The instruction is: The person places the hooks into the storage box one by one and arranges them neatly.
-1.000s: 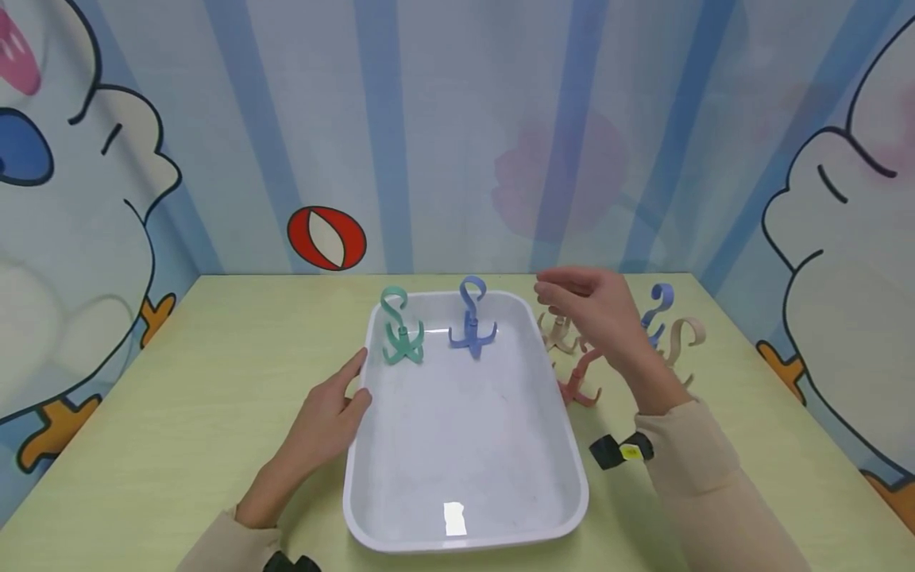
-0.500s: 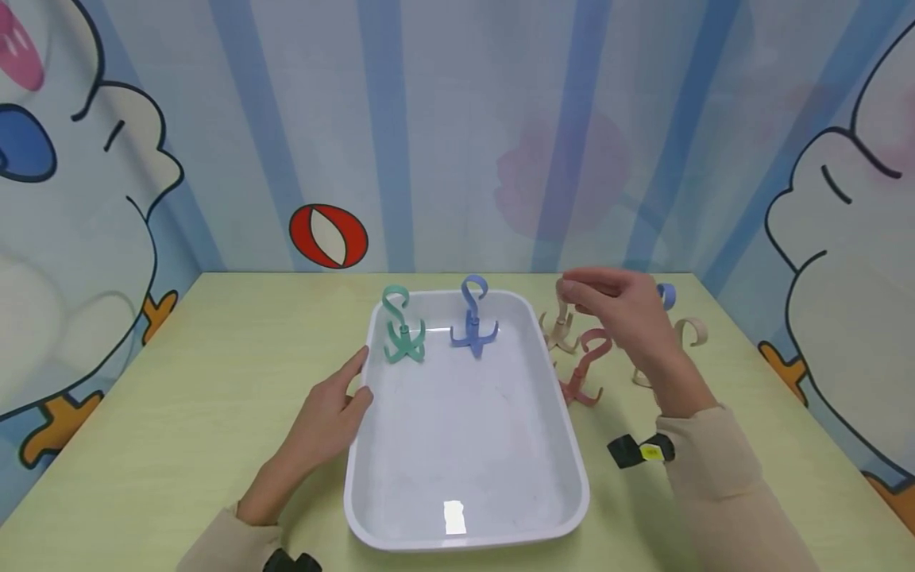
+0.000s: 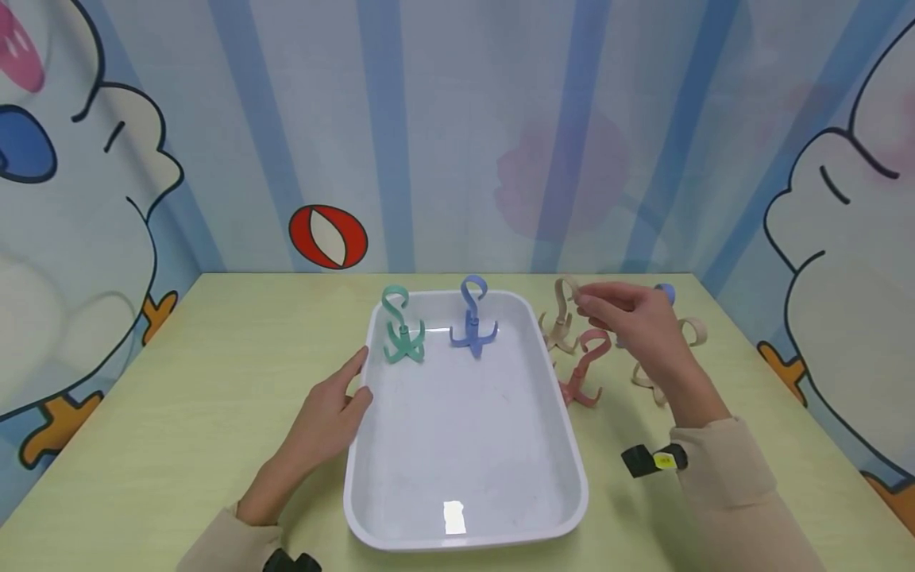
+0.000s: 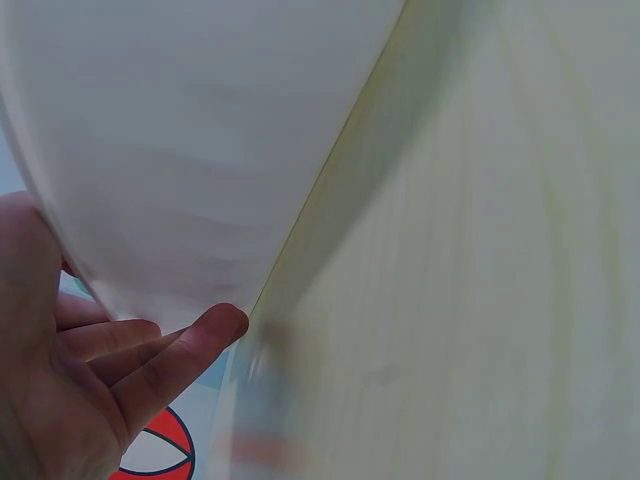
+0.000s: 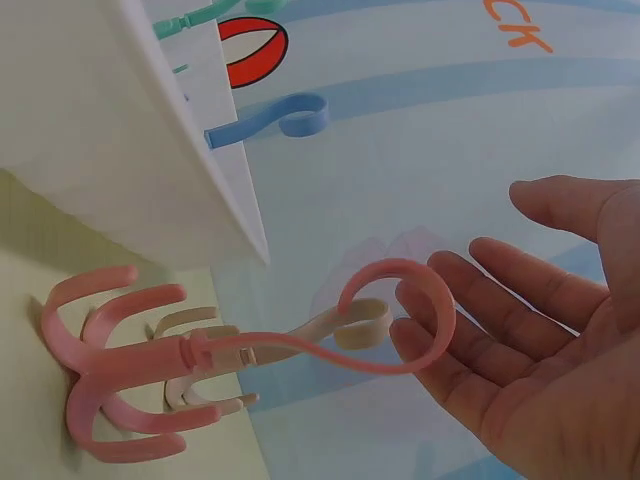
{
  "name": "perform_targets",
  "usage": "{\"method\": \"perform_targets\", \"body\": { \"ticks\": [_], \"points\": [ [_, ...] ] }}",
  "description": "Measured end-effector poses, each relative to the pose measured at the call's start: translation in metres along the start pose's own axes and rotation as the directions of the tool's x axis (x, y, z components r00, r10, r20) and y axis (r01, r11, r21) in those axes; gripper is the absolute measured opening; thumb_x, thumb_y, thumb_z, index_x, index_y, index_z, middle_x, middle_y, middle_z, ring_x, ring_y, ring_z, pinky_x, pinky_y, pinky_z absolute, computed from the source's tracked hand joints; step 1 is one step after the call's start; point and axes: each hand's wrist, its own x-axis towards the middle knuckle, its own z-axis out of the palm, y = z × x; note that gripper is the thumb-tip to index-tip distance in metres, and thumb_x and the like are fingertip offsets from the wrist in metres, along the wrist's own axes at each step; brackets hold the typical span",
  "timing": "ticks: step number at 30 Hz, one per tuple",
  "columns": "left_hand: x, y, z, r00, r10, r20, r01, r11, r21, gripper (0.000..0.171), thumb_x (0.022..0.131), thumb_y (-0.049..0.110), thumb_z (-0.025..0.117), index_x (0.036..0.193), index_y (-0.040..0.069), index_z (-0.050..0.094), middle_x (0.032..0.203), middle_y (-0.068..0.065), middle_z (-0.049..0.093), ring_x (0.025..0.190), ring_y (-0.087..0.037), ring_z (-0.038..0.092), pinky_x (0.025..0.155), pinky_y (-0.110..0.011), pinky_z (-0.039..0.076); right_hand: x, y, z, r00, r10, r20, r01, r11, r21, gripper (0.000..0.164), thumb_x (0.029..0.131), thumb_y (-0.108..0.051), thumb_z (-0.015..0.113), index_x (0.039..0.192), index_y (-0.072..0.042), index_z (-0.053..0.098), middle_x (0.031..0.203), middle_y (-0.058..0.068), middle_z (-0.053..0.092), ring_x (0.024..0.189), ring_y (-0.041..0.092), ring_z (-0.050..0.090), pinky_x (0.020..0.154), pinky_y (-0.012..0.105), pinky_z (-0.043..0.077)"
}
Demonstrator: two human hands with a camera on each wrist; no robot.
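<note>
1. Head view: I am holding the left edge of the white tray [image 3: 465, 445] with my left hand [image 3: 327, 417]; a green hook [image 3: 404, 343] and a blue hook [image 3: 472, 335] are standing inside. My right hand [image 3: 638, 324] is hovering just beside a beige hook [image 3: 561, 322] standing on the table [image 3: 236, 357] right of the tray, behind a pink hook [image 3: 575, 386].
2. Left wrist: fingers are pressing its outer wall.
3. Right wrist: thumb and fingers are standing apart; I cannot tell whether they are touching a hook.

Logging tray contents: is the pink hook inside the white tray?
No, the pink hook stands on the table outside the white tray.
</note>
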Motion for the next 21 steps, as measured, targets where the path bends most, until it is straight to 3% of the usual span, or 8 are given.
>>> {"method": "perform_targets", "body": {
  "ticks": [4,8,13,21],
  "points": [
    [0.000,0.000,0.000,1.000,0.000,0.002,0.000,1.000,-0.005,0.063,0.104,0.015,0.044,0.165,0.002,0.033,0.157,-0.023,0.054,0.095,-0.029,0.080,0.078,-0.038,0.065,0.000,0.007,-0.001,1.000,0.004,0.017,-0.004,1.000,-0.006,0.061,0.103,-0.051,0.063,0.149,-0.011,0.061,0.142,0.018,0.068,0.131,0.029,0.064,0.118,0.057,0.045],
    [0.000,0.000,0.000,1.000,0.001,0.002,-0.001,1.000,-0.002,0.063,0.104,0.015,0.044,0.165,0.003,0.033,0.157,-0.022,0.054,0.094,-0.028,0.080,0.078,-0.037,0.064,0.001,0.015,-0.003,0.999,0.012,0.039,-0.011,1.000,-0.022,0.062,0.103,-0.051,0.062,0.151,-0.011,0.059,0.145,0.019,0.066,0.137,0.035,0.060,0.119,0.060,0.043],
    [0.000,0.000,0.000,1.000,-0.001,0.004,0.001,1.000,0.000,0.063,0.105,0.016,0.044,0.165,0.003,0.033,0.158,-0.022,0.053,0.094,-0.027,0.080,0.079,-0.037,0.064,0.001,0.027,-0.005,0.998,0.021,0.067,-0.018,0.999,-0.037,0.059,0.105,-0.050,0.060,0.151,-0.013,0.059,0.146,0.016,0.065,0.135,0.031,0.062,0.117,0.054,0.048],
    [0.000,0.000,0.000,1.000,-0.001,0.003,0.001,1.000,-0.001,0.063,0.104,0.016,0.044,0.165,0.002,0.033,0.158,-0.022,0.053,0.095,-0.028,0.080,0.079,-0.037,0.064,0.001,0.040,-0.006,0.989,-0.005,0.146,0.007,1.000,-0.013,0.058,0.107,-0.046,0.058,0.152,-0.009,0.057,0.137,0.018,0.069,0.106,0.009,0.074,0.108,0.041,0.056]
  ]
}}
